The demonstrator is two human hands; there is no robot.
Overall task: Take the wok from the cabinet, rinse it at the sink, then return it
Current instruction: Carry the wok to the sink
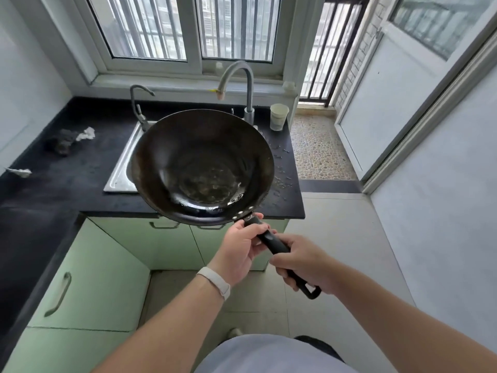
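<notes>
A dark round wok (201, 168) with a long black handle hangs in the air over the front edge of the counter, covering most of the steel sink (122, 168). Its inside looks wet, with droplets near the bottom. My left hand (239, 247) grips the handle close to the bowl. My right hand (301, 261) holds the handle farther back, near its looped end. A tall curved tap (242, 76) stands behind the wok, with a smaller tap (138, 103) to its left. The light green cabinet doors (172, 243) below the sink are closed.
A pale plastic cup (279, 117) stands on the black counter (67, 184) right of the tap, with water drops beside it. A dark scrubber (63, 142) and crumpled paper lie on the left counter. More green cabinets run along the left. Tiled floor opens to the right.
</notes>
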